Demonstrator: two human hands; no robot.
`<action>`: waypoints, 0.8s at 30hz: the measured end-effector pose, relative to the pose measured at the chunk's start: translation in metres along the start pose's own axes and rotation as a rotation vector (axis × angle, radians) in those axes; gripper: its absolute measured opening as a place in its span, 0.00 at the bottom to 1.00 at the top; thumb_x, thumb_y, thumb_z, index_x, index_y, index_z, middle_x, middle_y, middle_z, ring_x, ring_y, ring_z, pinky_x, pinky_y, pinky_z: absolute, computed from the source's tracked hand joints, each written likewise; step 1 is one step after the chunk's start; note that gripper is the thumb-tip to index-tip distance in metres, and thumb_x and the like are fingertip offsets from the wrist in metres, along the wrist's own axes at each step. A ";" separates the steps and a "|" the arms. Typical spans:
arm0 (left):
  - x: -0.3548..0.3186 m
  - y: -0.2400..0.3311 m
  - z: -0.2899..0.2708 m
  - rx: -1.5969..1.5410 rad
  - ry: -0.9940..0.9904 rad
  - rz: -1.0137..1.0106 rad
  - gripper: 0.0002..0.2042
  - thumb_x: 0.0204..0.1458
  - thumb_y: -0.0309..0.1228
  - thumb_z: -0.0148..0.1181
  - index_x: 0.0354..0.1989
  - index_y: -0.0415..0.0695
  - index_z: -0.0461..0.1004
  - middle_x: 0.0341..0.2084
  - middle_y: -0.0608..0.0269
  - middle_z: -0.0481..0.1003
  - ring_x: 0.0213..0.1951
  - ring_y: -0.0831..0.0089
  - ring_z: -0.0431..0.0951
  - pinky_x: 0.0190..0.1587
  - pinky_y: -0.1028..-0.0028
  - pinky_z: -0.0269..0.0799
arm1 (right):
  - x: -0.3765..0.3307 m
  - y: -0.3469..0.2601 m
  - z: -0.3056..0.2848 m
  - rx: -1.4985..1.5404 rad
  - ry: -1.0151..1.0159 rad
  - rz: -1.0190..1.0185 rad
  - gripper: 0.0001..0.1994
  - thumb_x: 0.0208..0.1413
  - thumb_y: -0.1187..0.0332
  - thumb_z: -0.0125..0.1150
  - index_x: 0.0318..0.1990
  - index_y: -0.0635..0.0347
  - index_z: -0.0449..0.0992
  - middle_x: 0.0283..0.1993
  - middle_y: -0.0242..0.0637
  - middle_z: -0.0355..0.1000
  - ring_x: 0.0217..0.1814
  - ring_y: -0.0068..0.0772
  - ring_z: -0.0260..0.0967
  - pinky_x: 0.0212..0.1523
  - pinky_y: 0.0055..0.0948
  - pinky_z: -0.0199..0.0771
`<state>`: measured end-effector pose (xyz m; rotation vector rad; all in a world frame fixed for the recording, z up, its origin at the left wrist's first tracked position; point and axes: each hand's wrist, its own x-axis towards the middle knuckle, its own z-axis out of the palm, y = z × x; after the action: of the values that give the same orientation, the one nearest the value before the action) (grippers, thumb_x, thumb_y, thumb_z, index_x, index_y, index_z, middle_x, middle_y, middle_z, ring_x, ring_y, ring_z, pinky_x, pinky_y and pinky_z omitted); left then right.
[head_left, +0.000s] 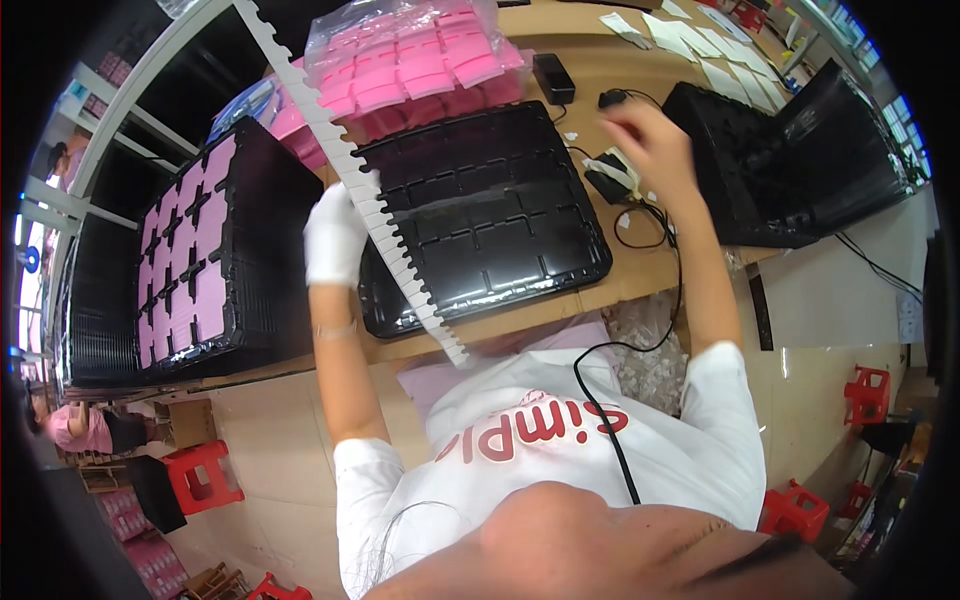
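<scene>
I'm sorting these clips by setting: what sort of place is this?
Probably a factory packing or assembly bench: stacks of black compartment trays, some filled with pink pads, bagged pink parts behind, and a gloved left hand by an empty tray.

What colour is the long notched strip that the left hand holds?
White. The notched strip in the gloved left hand shows best in the head view, across the black tray.

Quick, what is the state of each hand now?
Left hand: gloved, closed on the white notched strip.
Right hand: blurred, above the small black device; grip cannot be told.
</scene>
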<state>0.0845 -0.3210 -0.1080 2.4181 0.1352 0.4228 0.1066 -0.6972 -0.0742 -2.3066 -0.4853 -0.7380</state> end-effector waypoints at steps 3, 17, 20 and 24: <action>0.084 -0.006 0.063 0.225 -0.078 0.290 0.21 0.57 0.49 0.53 0.31 0.40 0.77 0.29 0.46 0.77 0.36 0.49 0.78 0.38 0.59 0.72 | 0.095 0.017 0.100 0.050 -0.170 -0.322 0.08 0.54 0.69 0.61 0.40 0.59 0.77 0.42 0.38 0.75 0.45 0.38 0.73 0.45 0.32 0.73; 0.154 -0.009 0.118 0.053 -0.474 0.121 0.21 0.55 0.49 0.55 0.43 0.44 0.79 0.37 0.51 0.79 0.43 0.58 0.79 0.49 0.66 0.71 | 0.209 0.060 0.245 0.117 -0.528 -0.165 0.08 0.43 0.66 0.69 0.31 0.57 0.81 0.31 0.37 0.78 0.31 0.34 0.74 0.32 0.34 0.73; 0.148 -0.007 0.113 -0.232 -0.508 0.028 0.26 0.55 0.52 0.58 0.42 0.36 0.77 0.32 0.61 0.78 0.33 0.77 0.75 0.43 0.75 0.69 | 0.218 0.050 0.242 0.285 -0.446 0.129 0.08 0.43 0.66 0.69 0.30 0.57 0.82 0.25 0.34 0.77 0.19 0.28 0.70 0.20 0.29 0.70; 0.146 -0.021 0.114 -0.773 -0.519 -0.134 0.44 0.51 0.63 0.55 0.60 0.31 0.61 0.53 0.52 0.71 0.50 0.66 0.73 0.53 0.70 0.66 | 0.219 0.044 0.234 0.384 -0.078 -0.038 0.09 0.43 0.66 0.69 0.32 0.56 0.80 0.33 0.34 0.76 0.31 0.26 0.70 0.34 0.27 0.71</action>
<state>0.2607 -0.3438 -0.1643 1.6661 -0.0855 -0.2026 0.3859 -0.5373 -0.1058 -1.9749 -0.6475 -0.5208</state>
